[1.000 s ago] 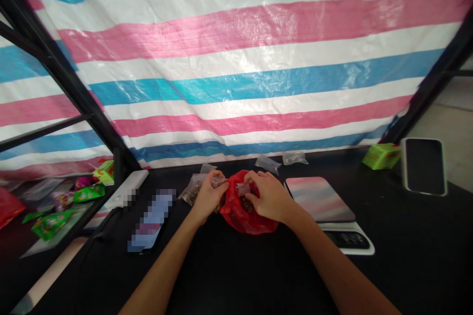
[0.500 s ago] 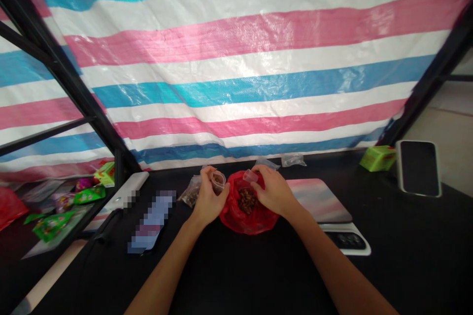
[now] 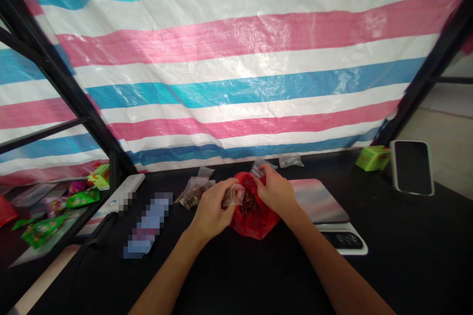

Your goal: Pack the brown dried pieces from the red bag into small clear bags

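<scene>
A red plastic bag [image 3: 254, 221] lies open on the black table [image 3: 236, 275], showing dark brown bits [image 3: 249, 203] inside. My left hand [image 3: 212, 209] is closed on a small clear pouch [image 3: 233, 195], held at the bag's left rim with its mouth towards the contents. My right hand [image 3: 275, 191] is closed on a small clear thing [image 3: 257, 171] over the bag's far rim; I cannot make out what it is. A filled clear pouch [image 3: 192, 193] lies just left of my left hand.
A digital scale [image 3: 325, 209] with a pink-striped top stands right of the bag. Empty clear pouches [image 3: 290, 160] lie by the striped tarp [image 3: 236, 59]. A blurred object [image 3: 148, 224], a white device [image 3: 121, 192], a green box [image 3: 372, 157], a phone [image 3: 412, 166] and green packets [image 3: 44, 229] surround them.
My left hand has dropped and tipped the clear pouch towards the bag's opening. My right hand has shifted slightly back over the far rim. The bag has opened wider since a second ago.
</scene>
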{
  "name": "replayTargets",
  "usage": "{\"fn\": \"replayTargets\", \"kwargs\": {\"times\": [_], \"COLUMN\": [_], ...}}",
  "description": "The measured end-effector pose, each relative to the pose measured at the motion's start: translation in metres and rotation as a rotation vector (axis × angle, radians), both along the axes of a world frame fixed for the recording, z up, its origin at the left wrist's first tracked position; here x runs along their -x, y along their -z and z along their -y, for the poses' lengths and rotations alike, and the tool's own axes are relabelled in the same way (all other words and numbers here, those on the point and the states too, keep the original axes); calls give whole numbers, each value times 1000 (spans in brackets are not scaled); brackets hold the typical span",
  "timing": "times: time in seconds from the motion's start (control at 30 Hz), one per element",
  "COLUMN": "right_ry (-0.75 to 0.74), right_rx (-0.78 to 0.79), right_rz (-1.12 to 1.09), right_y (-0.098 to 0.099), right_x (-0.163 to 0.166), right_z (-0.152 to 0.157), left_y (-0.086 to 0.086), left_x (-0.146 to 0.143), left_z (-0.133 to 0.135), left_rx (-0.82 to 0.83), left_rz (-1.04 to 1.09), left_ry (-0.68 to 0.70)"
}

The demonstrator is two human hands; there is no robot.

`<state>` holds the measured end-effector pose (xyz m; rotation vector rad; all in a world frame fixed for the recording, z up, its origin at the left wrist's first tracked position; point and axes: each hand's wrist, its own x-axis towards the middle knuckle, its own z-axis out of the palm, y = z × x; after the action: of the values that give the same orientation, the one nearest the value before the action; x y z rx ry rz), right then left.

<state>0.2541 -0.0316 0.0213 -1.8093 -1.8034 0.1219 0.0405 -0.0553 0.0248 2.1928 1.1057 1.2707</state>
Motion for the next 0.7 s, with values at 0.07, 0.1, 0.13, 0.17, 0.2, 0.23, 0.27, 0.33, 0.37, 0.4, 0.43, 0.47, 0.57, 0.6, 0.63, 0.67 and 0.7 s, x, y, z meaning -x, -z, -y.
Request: {"fn": "replayTargets", "kwargs": {"times": [0.07,0.1,0.13,0.17,0.2,0.23,0.27,0.33,0.37,0.4,0.43,0.47,0.57,0.6,0.63,0.67,0.7], "right_ry": [3,6,9,10,9,7,4,-1,-2,-2,-3,-4,-8,-8,-6,-1,3], "right_rx": [2,5,7,11,13,13,12,11,11,11,11,11,8,9,11,15,21], "right_rz": [-7,-7,-5,-1,4,7,10,10,8,7,8,8,12,13,14,15,17], "right_y": [0,0,0,0,0,0,1,1,1,1,0,0,0,-1,-1,-1,-2], "right_x": [0,0,0,0,1,1,1,2,2,2,3,3,3,3,3,3,3], "right_z": [0,0,0,0,0,0,0,0,0,0,1,1,1,1,1,1,1], "left_y": [5,7,8,9,9,9,8,7,7,7,8,9,13,15,16,17,17], "left_x": [-2,-2,-2,-2,-2,-2,-2,-2,-2,-2,-2,-2,0,1,2,2,3], "left_z": [-2,-3,-4,-5,-5,-5,-5,-4,-4,-5,-5,-7,-12,-13,-14,-15,-16], "left_rx": [-4,-1,7,19,37,53,66,71,62,49,34,20,-5,-7,-5,-1,3], "left_rz": [-133,-190,-241,-283,-320,-350,-377,-432,-461,-485,-502,-511,-516,-521,-527,-535,-548], "left_ry": [56,58,47,27,3,-21,-40,-59,-58,-53,-51,-53,-81,-86,-88,-85,-76]}}
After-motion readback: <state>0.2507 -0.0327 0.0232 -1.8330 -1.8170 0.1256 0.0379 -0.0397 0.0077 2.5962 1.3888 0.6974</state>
